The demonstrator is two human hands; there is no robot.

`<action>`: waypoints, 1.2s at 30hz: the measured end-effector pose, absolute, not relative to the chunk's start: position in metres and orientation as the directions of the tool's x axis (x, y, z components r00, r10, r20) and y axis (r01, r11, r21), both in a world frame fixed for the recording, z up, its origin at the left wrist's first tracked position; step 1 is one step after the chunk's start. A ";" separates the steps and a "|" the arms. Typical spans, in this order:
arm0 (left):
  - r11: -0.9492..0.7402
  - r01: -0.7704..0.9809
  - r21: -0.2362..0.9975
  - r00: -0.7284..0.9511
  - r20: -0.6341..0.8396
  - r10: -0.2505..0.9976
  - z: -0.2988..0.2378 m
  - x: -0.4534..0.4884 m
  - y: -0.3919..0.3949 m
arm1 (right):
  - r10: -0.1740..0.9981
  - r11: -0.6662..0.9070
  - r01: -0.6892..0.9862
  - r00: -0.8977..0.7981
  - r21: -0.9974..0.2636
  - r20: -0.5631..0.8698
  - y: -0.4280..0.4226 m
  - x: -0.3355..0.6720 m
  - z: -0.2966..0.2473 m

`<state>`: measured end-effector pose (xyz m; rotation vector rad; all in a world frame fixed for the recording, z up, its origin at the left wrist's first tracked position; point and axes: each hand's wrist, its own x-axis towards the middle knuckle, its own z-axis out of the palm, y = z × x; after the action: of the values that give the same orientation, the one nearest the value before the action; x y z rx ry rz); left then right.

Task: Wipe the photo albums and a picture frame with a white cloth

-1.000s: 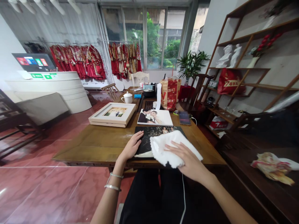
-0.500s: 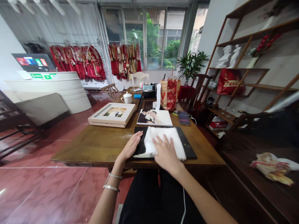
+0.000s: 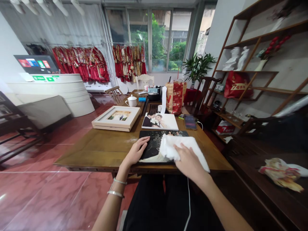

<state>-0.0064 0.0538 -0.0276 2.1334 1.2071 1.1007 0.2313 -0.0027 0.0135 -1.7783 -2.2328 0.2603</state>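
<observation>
Dark photo panel (image 3: 152, 144), one: flat at near edge of counter (image 3: 96, 150). Left hand (image 3: 137, 150): open, laid on the panel's left side, gripping nothing, presumably steadying it. Right hand (image 3: 190, 162): loosely open atop white cloth (image 3: 169, 146), spread over the panel's right part, perhaps for broad contact.
</observation>
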 end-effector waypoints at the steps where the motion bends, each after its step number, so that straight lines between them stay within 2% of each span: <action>1: -0.526 0.497 0.691 0.308 0.426 0.851 -0.028 -0.007 0.054 | 0.983 0.180 0.941 -0.161 -0.287 0.091 0.008 0.238 0.014; 4: -0.535 0.498 0.683 0.321 0.427 0.845 -0.030 -0.009 0.055 | 0.992 0.124 0.958 -0.111 -0.257 0.067 0.039 0.250 0.019; 7: -0.534 0.497 0.683 0.323 0.426 0.845 -0.030 -0.009 0.056 | 0.987 0.158 0.951 -0.149 -0.265 0.053 0.066 0.244 0.027; 13: -0.521 0.510 0.684 0.332 0.403 0.853 -0.029 -0.009 0.056 | 0.954 0.298 0.906 -0.293 -0.300 0.063 0.099 0.189 0.034; 20: -0.485 0.543 0.685 0.307 0.376 0.874 -0.030 -0.010 0.057 | 0.879 0.475 0.819 -0.456 -0.322 0.139 0.105 0.153 0.024; 23: -0.491 0.520 0.699 0.310 0.381 0.871 -0.031 -0.011 0.057 | 0.893 0.450 0.834 -0.418 -0.319 0.168 0.100 0.175 0.016; 27: -0.511 0.496 0.702 0.329 0.393 0.859 -0.034 -0.012 0.058 | 0.941 0.325 0.897 -0.275 -0.301 0.195 0.092 0.228 0.007; 32: -0.484 0.538 0.690 0.264 0.408 0.874 -0.040 -0.012 0.061 | 0.964 0.177 0.946 -0.111 -0.273 0.240 0.078 0.265 0.001; 36: -0.444 0.557 0.702 0.245 0.372 0.895 -0.041 -0.010 0.062 | 0.958 0.193 0.949 -0.127 -0.249 0.257 0.057 0.235 -0.001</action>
<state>-0.0101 0.0618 -0.0410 2.0959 1.3254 1.0636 0.2352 0.0565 -0.0010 -1.7931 -2.1187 0.0346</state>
